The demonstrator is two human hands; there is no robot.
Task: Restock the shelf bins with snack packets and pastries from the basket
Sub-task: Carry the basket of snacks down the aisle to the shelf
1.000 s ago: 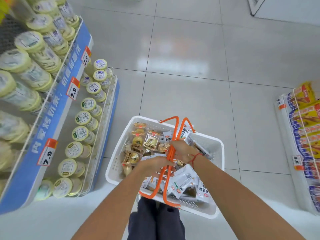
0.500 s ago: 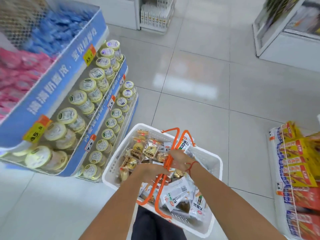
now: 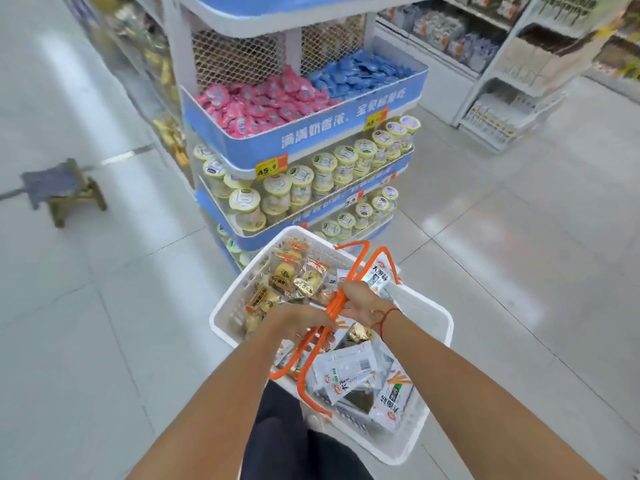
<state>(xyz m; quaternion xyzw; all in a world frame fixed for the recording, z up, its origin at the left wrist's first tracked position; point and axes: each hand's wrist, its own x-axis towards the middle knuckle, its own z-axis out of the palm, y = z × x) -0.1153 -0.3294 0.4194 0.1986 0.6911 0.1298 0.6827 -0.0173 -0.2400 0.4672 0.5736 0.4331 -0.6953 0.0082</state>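
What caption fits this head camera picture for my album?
Both hands, left and right, grip the orange handles of a white basket holding pastries.

Both bare forearms reach forward and down from the lower edge of the view, converging toward the middle. The left hand (image 3: pixel 300 318) is seen back upward, knuckles raised, fingers curled downward round the thin orange plastic basket handles (image 3: pixel 334 306). The right hand (image 3: pixel 360 301) lies just beyond and beside it, back up as well, its fingers wrapped round the same bunched handles from the other side. The two hands sit close together, nearly touching. A thin red string bracelet (image 3: pixel 386 318) circles the right wrist. Dark trouser legs (image 3: pixel 277 431) show beneath the arms.
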